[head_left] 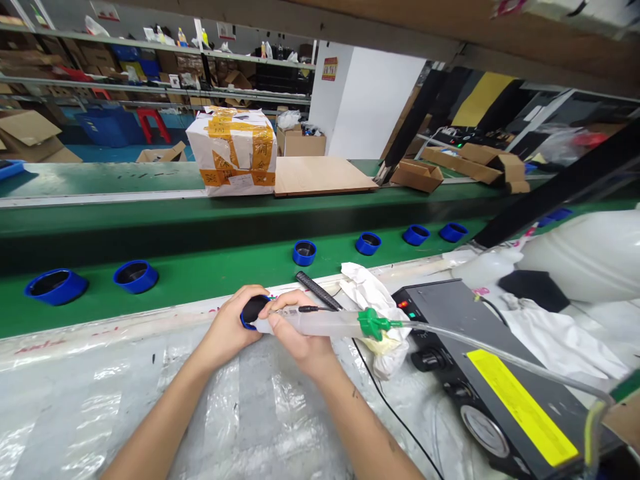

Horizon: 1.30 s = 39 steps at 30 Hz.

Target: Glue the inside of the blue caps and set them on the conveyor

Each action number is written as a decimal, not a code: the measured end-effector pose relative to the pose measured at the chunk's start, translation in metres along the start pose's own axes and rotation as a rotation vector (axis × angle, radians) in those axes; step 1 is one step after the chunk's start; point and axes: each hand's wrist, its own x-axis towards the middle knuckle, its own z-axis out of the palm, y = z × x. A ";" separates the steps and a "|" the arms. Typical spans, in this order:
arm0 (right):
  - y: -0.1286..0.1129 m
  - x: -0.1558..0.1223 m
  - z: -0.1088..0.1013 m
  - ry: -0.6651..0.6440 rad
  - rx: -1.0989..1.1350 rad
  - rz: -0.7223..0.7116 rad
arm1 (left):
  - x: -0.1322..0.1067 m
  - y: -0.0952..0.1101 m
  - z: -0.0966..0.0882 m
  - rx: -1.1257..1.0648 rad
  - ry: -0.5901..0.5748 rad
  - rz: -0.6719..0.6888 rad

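My left hand (231, 328) is closed around a small blue ring-shaped part with a black centre (253, 311), held just above the plastic-covered bench. My right hand (299, 333) grips a translucent dispensing syringe (320, 324) lying sideways, its tip pointing at the blue part. A green adapter (371, 324) caps the syringe's rear end, and a clear hose (500, 355) runs from it to the right. A thin black cable (311, 309) passes over my right fingers.
A black dispenser box with a yellow label (500, 373) sits at the right, next to crumpled white cloth (370, 293). Several blue parts (135, 275) ride the green conveyor belt (215, 273). Beyond it stand a taped carton (234, 151) and a wooden board (320, 175).
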 end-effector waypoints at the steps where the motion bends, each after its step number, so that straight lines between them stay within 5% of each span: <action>1: 0.001 0.000 0.000 0.004 -0.003 -0.003 | 0.000 -0.001 0.000 -0.002 -0.002 0.001; 39: 0.003 0.001 0.009 0.103 0.107 -0.013 | 0.000 0.002 -0.003 0.034 -0.014 -0.022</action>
